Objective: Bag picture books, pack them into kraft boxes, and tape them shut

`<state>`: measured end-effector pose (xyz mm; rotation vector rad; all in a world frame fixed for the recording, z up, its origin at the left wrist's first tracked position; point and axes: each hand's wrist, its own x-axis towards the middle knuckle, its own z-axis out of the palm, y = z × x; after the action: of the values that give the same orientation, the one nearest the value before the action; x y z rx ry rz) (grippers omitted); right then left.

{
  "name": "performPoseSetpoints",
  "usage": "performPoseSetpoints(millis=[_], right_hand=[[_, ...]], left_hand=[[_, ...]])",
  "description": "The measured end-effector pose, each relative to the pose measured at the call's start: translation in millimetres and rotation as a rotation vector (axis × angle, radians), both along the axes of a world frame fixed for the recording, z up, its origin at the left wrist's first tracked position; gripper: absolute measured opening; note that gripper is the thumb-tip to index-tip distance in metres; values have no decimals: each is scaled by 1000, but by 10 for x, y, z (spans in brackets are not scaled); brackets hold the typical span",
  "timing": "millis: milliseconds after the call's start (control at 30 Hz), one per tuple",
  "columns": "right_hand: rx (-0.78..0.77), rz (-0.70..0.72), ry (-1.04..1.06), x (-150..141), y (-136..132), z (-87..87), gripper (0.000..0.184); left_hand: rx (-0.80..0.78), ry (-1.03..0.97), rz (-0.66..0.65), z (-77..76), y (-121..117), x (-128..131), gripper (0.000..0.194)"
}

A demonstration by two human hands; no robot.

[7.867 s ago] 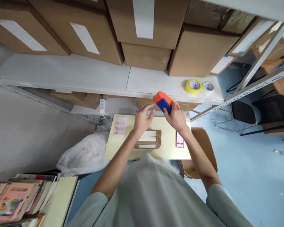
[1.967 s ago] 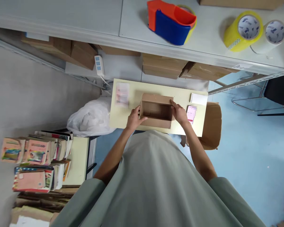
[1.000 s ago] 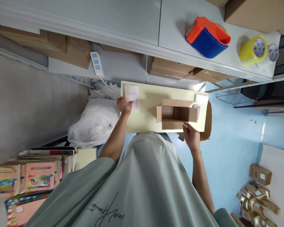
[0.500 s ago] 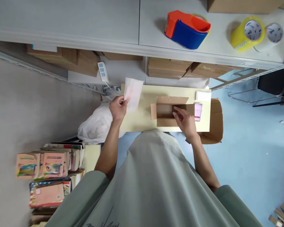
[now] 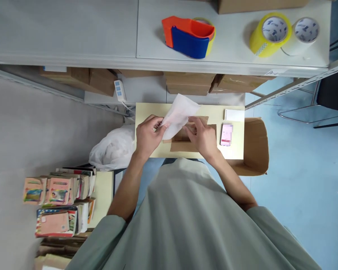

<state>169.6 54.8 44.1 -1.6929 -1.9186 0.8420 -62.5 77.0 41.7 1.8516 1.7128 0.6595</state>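
Observation:
A thin, whitish translucent packet [image 5: 178, 116] with a faint pink tint hangs tilted above the table. My left hand [image 5: 150, 135] pinches its lower left corner between thumb and fingers. At its right edge, my right hand [image 5: 203, 138] has curled fingers with thumb and index finger at the packet's margin. Below them, an open cardboard box [image 5: 184, 146] stands on the pale yellow table [image 5: 153, 150]. The packet and my right hand hide much of the box, though its front flap and part of its inside show.
A phone [image 5: 227, 134] and a small white box [image 5: 234, 114] lie at the table's right. A red-blue tape dispenser [image 5: 188, 37] and tape rolls [image 5: 272, 33] sit on the shelf above. A white plastic bag [image 5: 112, 148], stacked books [image 5: 59, 191] and a large carton [image 5: 256, 146] flank the table.
The dispenser went from my right hand to the shelf, and the cardboard box was turned open side up. My left hand picked the packet off the table and brought it right, over the box.

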Motion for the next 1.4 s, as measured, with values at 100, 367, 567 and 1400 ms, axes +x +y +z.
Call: performPoseSetpoints(millis=[100,367,567,1400], right_hand=[[-13,-69,71,202,-4,-50,51],[-165,-218,347,559,1,-419,64],[-182,-203,413,593,-14,-576,55],[-178,488,-543,414,405,-823,39]], left_hand=[[-4,1,-48,44,-8,215,14],[-158,-319,-16,-142,-31,573,29],[-316,-585,95,-509,-69,716,55],[-253,199,-349,-985,119,575,30]])
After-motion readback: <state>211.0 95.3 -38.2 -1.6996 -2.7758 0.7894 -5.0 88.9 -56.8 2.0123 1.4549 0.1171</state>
